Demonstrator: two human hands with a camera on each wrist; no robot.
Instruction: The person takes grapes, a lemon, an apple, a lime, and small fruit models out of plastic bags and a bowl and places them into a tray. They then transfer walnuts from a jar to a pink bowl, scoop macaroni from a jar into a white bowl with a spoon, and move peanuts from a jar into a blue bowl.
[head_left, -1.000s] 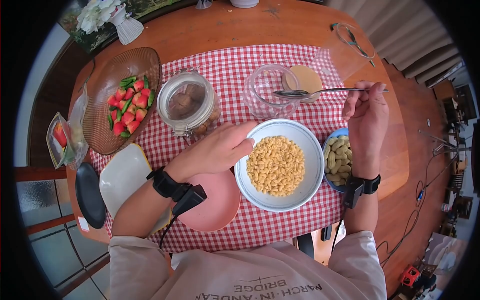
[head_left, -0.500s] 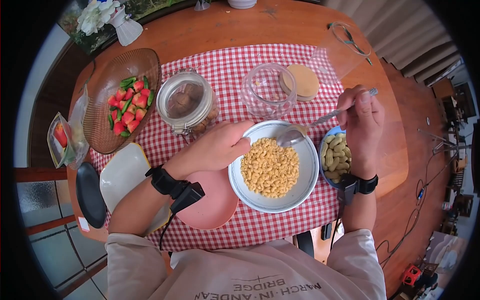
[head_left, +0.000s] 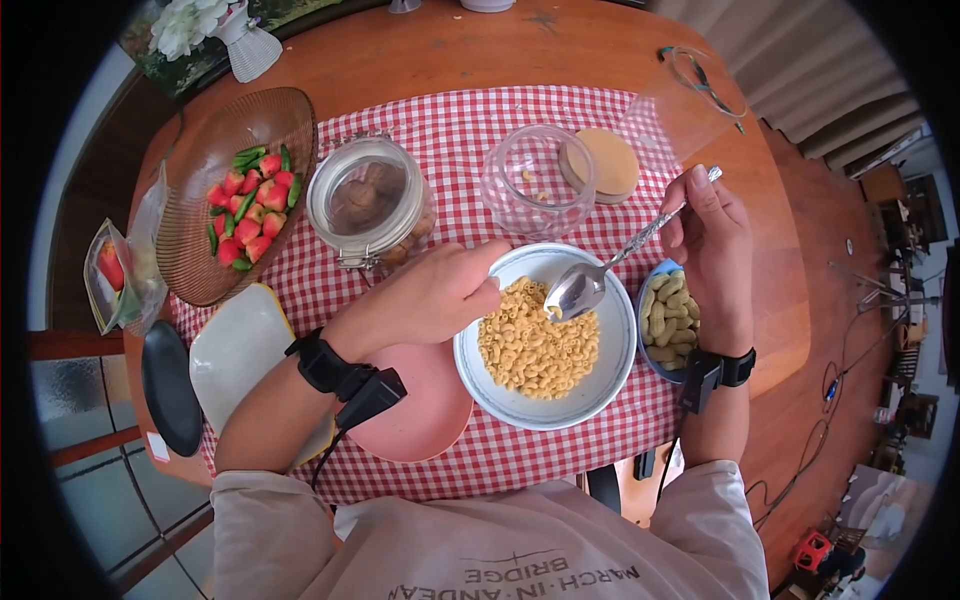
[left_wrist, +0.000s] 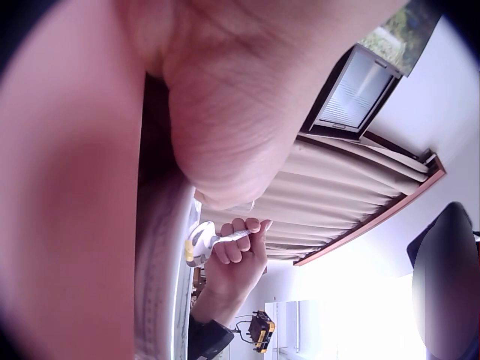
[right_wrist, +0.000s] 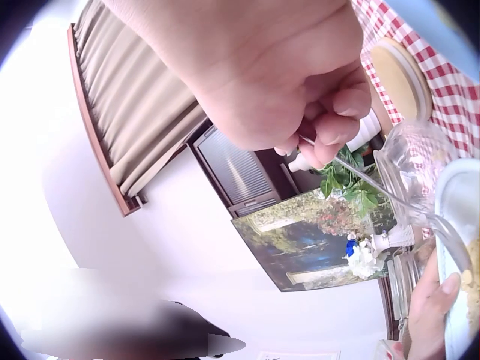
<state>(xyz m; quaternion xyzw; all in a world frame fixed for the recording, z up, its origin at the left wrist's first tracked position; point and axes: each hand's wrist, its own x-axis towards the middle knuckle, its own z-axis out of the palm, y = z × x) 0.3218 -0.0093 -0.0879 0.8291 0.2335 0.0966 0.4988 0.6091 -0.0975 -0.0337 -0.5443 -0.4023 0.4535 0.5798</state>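
Note:
A white bowl with a blue rim holds small pasta. My left hand grips the bowl's upper-left rim between thumb and fingers. In my right hand, at the bowl's right side, is a metal spoon, pinched by its handle. The spoon's bowl hangs over the pasta, with a little pasta at its tip. In the left wrist view the spoon also shows a yellow piece at its edge. Behind the bowl stands a round glass jar with a few pieces of pasta inside.
A wooden lid lies right of the glass jar. Peanuts fill a blue bowl at the right. Leftward are a clamp-lid jar, a pink plate, a white tray, a dark dish and a basket of red and green produce.
The spoon has come down from beside the glass jar to over the pasta, its bowl tipping toward it. My right hand has shifted slightly left, and my left hand still holds the rim.

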